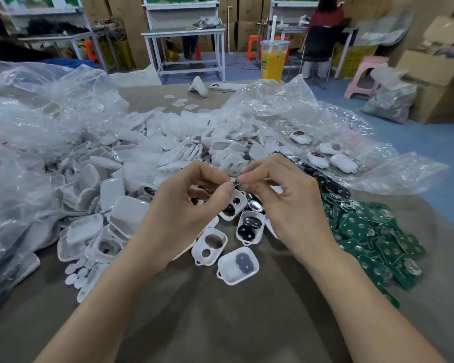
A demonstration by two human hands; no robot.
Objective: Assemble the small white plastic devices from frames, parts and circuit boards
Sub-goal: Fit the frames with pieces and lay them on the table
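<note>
My left hand (pixel 192 205) and my right hand (pixel 281 203) meet fingertip to fingertip above the table. Both pinch one small dark, shiny part (pixel 235 181) between thumb and forefinger. The part is too small and too covered for me to tell its long axis or which way it faces.

Just beneath the pinch lie open white plastic frames. One with two black round pads (pixel 249 227) has its long axis running toward me, loop end nearest. An empty two-hole frame (pixel 210 247) lies beside it, long axis slanting from far right to near left, loop at the near left corner. A third frame holding a grey pad (pixel 237 265) sits closest to me, touching the empty one.

To my right spreads a heap of green circuit boards (pixel 372 237). To my left is a big pile of white plastic shells (pixel 116 184), spilling from crumpled clear plastic bags (pixel 37 113). All rest on the brown table cover (pixel 220 310). Closed white devices (pixel 325 155) lie on plastic sheeting at the far right.
</note>
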